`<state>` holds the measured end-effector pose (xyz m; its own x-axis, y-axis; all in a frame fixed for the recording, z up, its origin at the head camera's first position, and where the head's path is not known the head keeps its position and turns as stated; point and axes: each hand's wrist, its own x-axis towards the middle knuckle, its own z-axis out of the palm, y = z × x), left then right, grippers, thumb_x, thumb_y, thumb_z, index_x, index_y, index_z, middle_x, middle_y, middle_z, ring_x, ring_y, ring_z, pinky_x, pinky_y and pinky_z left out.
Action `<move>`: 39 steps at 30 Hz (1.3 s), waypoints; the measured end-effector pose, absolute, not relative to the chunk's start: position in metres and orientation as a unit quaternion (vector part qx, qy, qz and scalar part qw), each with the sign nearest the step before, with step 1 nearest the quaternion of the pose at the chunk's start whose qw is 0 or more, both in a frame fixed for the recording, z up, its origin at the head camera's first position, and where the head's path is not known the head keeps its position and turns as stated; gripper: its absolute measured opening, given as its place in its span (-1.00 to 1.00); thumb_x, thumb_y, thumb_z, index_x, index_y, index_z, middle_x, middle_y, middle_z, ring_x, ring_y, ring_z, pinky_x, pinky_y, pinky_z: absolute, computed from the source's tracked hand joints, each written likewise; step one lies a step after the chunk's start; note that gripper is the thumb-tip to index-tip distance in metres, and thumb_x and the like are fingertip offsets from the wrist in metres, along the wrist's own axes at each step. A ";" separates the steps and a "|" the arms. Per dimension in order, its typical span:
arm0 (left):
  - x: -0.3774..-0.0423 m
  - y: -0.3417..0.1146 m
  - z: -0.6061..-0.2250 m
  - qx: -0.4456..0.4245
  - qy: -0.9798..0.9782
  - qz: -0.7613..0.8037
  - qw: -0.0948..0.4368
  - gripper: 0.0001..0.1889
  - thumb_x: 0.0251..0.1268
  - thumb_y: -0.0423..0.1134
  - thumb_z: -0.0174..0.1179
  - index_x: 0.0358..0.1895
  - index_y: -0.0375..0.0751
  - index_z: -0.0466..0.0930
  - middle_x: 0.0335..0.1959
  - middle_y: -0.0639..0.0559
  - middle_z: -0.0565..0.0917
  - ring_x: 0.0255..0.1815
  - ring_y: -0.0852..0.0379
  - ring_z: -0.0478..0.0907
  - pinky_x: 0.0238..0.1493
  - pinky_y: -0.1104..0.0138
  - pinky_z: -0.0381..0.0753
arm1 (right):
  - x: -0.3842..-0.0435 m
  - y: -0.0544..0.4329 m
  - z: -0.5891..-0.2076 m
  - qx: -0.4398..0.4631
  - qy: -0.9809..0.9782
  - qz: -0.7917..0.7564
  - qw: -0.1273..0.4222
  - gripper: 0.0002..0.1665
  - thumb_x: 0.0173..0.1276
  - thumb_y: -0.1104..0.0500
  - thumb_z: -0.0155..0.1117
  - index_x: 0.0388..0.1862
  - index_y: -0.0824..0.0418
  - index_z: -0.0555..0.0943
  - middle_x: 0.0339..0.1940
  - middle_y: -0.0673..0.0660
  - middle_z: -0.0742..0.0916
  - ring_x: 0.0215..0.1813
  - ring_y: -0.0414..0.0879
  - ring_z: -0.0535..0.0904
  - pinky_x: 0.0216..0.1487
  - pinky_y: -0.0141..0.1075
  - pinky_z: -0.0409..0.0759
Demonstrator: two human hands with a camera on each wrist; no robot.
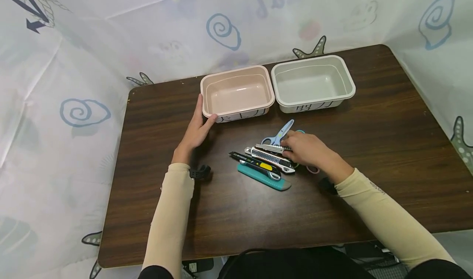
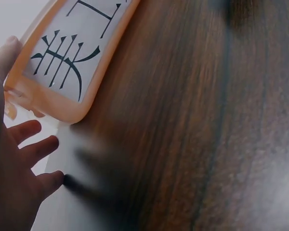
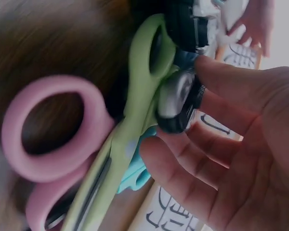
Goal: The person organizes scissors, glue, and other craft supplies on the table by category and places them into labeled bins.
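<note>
My left hand [image 1: 194, 132] touches the left end of the pink bin [image 1: 238, 91], its thumb at the front rim and its fingers spread along the side. In the left wrist view the black lettering on the bin's wall shows above the hand. My right hand [image 1: 308, 148] pinches the end of a silver utility knife [image 1: 272, 148] at the top of a pile. Beside it lie blue scissors [image 1: 275, 138], a white-and-black utility knife [image 1: 271, 159], a black-and-yellow one [image 1: 255, 163] and a teal one [image 1: 262, 177]. Green scissors [image 3: 139, 91] and pink-handled scissors [image 3: 55, 82] lie by the right fingers.
A pale grey-green bin [image 1: 314, 80], also with lettering on its front, stands to the right of the pink one. Both are near the back edge of the dark wooden table [image 1: 384, 139]. A printed cloth [image 1: 148, 28] hangs behind and at the sides.
</note>
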<state>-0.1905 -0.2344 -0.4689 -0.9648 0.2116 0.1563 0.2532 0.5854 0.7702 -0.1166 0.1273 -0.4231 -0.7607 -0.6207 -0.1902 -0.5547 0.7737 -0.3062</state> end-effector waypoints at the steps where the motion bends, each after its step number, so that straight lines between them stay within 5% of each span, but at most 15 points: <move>1: -0.190 -0.234 -0.469 -0.129 -0.889 -0.439 0.023 -0.10 0.44 0.19 0.03 0.60 0.13 -0.37 0.61 0.15 -0.21 0.55 0.26 -0.19 0.47 0.11 -0.10 | -0.117 0.127 -0.423 -0.309 0.932 -0.121 0.144 -0.73 0.36 0.11 0.34 -0.01 0.14 0.71 -0.16 0.14 0.61 -0.13 0.03 0.56 -0.20 0.00 0.56; 12: -0.192 -0.233 -0.473 -0.128 -0.880 -0.457 0.028 -0.13 0.48 0.09 0.04 0.60 0.16 -0.38 0.59 0.22 -0.19 0.54 0.26 -0.13 0.46 0.13 -0.05 | -0.116 0.130 -0.420 -0.249 0.940 -0.165 0.167 -0.59 0.37 0.10 0.33 0.18 0.13 0.65 0.09 0.12 0.64 0.08 0.09 0.57 -0.03 0.08 0.52; 20: -0.194 -0.234 -0.469 -0.114 -0.892 -0.438 0.008 -0.07 0.42 0.23 0.03 0.60 0.15 -0.38 0.59 0.23 -0.17 0.54 0.22 -0.10 0.46 0.08 -0.04 | -0.118 0.135 -0.408 -0.211 0.946 -0.182 0.164 -0.63 0.32 0.09 0.39 0.10 0.11 0.71 -0.07 0.12 0.75 -0.22 -0.02 0.59 -0.30 -0.07 0.51; 32: -0.194 -0.235 -0.469 -0.114 -0.896 -0.430 0.006 -0.10 0.45 0.18 0.02 0.60 0.18 -0.40 0.59 0.19 -0.17 0.54 0.17 -0.09 0.46 0.05 -0.03 | -0.146 0.116 -0.379 -0.202 0.953 -0.226 0.012 -0.57 0.35 0.05 0.37 0.18 0.07 0.67 -0.02 0.09 0.75 -0.27 0.00 0.60 -0.37 -0.07 0.47; 39: -0.193 -0.235 -0.466 -0.108 -0.895 -0.433 -0.005 -0.10 0.43 0.21 0.02 0.58 0.28 -0.42 0.59 0.19 -0.14 0.53 0.18 -0.05 0.45 0.07 -0.01 | -0.178 0.098 -0.373 -0.190 0.954 -0.233 -0.009 -0.54 0.38 0.09 0.34 0.25 0.06 0.62 -0.02 0.11 0.72 -0.17 0.06 0.59 -0.23 -0.06 0.48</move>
<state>-0.1930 -0.2345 -0.4665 -0.9766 0.1974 0.0854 0.1896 0.6025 0.7753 -0.1781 0.0981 -0.3732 -0.9279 -0.3575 0.1056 -0.3660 0.8200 -0.4401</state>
